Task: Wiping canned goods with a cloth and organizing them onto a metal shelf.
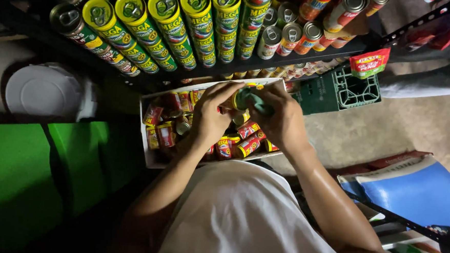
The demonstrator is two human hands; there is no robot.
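Green drum [22, 182] at eight o'clock, biggest. Black shelf [290, 60] at twelve o'clock, packed with stacked cans [163, 26]. White box [149, 153] in the middle, full of small red cans [247, 145]. Left hand [210, 115] and right hand [282, 116] closed together on one can [239, 99] and a green cloth [254, 102], right above the box. Could slip and dent, maybe, if held loosely.

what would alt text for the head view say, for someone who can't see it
Seen from above, a person's left hand and right hand together hold a can over a white box filled with red-labelled cans. Above it, a dark shelf carries rows of stacked green-and-yellow cans.
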